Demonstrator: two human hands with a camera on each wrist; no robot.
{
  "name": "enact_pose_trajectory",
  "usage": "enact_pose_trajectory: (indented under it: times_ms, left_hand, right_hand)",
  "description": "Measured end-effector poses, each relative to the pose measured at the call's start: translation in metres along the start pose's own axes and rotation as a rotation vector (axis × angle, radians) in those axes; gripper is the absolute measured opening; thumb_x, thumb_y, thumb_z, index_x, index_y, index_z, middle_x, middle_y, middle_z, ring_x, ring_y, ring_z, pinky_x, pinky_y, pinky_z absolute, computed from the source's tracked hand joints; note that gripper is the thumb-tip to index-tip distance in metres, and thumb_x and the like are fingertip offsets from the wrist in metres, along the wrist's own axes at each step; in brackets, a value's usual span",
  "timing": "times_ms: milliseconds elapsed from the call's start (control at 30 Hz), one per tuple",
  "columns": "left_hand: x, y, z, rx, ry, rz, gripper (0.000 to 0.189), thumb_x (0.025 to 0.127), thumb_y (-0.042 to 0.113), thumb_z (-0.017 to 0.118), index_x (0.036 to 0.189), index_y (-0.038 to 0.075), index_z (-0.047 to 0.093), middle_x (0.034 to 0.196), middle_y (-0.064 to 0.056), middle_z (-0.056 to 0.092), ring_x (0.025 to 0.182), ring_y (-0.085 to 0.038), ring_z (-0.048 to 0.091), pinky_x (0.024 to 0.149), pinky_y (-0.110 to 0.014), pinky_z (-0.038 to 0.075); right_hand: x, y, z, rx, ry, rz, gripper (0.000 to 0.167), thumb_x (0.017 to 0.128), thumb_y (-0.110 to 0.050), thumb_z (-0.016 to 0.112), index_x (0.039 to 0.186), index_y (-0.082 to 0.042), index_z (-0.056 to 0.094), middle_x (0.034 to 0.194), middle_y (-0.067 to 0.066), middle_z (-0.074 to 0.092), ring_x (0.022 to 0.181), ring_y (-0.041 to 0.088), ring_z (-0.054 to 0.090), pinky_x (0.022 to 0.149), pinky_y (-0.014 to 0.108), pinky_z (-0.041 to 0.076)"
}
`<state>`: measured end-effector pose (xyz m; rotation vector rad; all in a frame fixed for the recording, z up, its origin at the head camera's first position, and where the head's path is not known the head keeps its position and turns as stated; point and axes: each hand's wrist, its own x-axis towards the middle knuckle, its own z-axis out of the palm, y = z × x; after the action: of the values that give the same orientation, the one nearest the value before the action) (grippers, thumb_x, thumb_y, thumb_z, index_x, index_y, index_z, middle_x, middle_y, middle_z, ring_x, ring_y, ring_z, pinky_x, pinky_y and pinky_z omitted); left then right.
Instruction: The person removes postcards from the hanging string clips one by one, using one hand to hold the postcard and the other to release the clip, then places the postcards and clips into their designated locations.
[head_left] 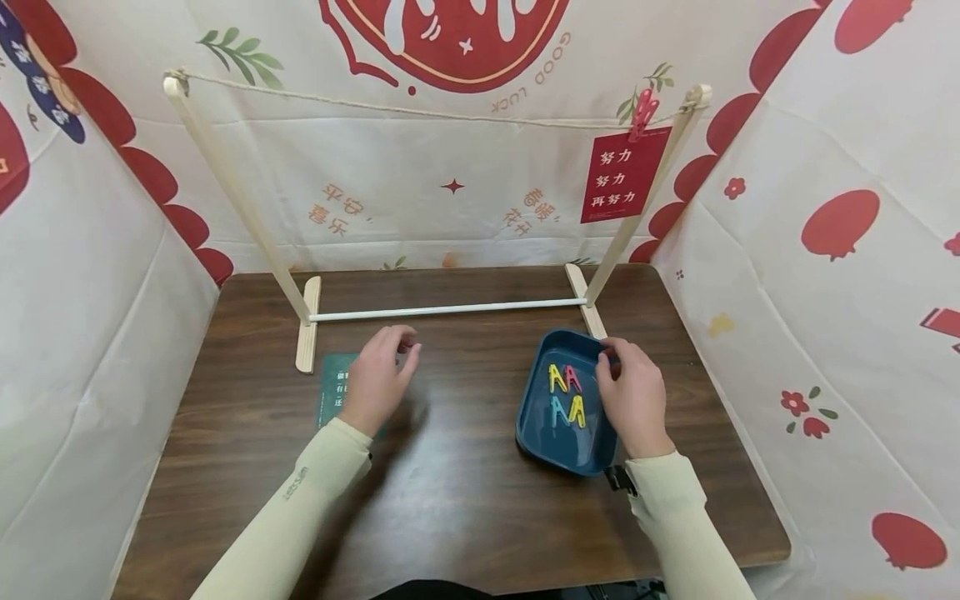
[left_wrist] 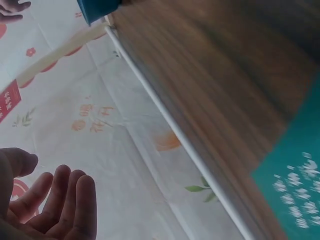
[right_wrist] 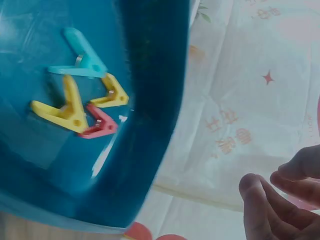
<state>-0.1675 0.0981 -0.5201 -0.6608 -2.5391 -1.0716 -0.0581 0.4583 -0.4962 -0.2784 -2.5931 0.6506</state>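
My left hand (head_left: pixel 377 377) hovers over a green card (head_left: pixel 333 390) on the table, hiding part of it; its fingers are loosely bent and hold nothing. White writing shows on the card (left_wrist: pixel 295 190) in the left wrist view. My right hand (head_left: pixel 636 400) is above the right rim of a dark blue tray (head_left: pixel 542 450), with bent fingers and nothing visible between them. In the tray lie a red clothespin (head_left: pixel 573 379), a blue clothespin (head_left: pixel 559 412) and two yellow clothespins, one nearer the front (head_left: pixel 577 412). Whether the right hand touches the rim, I cannot tell.
Behind the hands stands a wooden frame with a white bottom rod (head_left: pixel 450 310) and a string (head_left: pixel 420 109) between its posts. A red clothespin (head_left: pixel 643 112) holds a red card (head_left: pixel 625 177) on the string's right end. Printed cloth (head_left: pixel 420 208) surrounds the table's back and sides.
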Motion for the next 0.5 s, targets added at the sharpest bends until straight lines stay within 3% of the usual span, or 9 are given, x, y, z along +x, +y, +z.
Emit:
enact_pose_trajectory:
  times_ms: [233,500]
  left_hand:
    - [0.017,0.019,0.011,-0.020,0.023,0.080,0.018,0.105,0.013,0.074,0.119,0.004,0.071,0.109,-0.009,0.071,0.099,-0.025,0.070,0.079,-0.041,0.061]
    - [0.033,0.036,0.022,-0.049,0.013,0.097,0.019,0.106,0.013,0.072,0.122,0.002,0.071,0.110,-0.008,0.072,0.099,-0.025,0.070,0.078,-0.040,0.060]
  right_hand:
    - [0.014,-0.006,-0.008,0.020,0.040,-0.032,0.022,0.106,-0.008,0.070,0.126,0.000,0.072,0.107,0.019,0.073,0.083,0.034,0.068,0.072,0.054,0.064]
    - [0.027,-0.009,-0.016,0.054,0.079,-0.066,0.018,0.104,-0.005,0.071,0.121,0.001,0.073,0.104,0.017,0.073,0.081,0.033,0.069,0.071,0.053,0.063]
